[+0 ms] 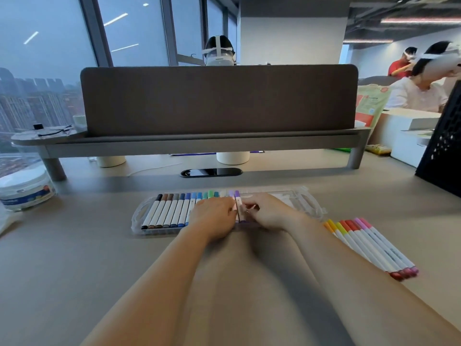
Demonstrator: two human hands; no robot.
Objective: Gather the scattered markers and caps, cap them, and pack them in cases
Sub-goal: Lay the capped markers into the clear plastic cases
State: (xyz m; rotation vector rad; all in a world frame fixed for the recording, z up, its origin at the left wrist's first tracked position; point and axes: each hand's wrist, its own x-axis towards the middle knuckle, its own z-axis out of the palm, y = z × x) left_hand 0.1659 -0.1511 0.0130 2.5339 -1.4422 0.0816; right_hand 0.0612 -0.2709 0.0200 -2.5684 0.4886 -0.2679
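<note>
A purple marker was seemingly pinched by curled fingers of the left hand and right hand, to be seated in the case.

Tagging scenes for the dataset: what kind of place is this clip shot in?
Most likely an open-plan office in a high-rise: a grey desk divider splits facing desks, tall windows overlook city towers, and another person sits at a neighbouring desk.

The beige desk bears a clear marker case, loose capped markers and a white tub.
</note>
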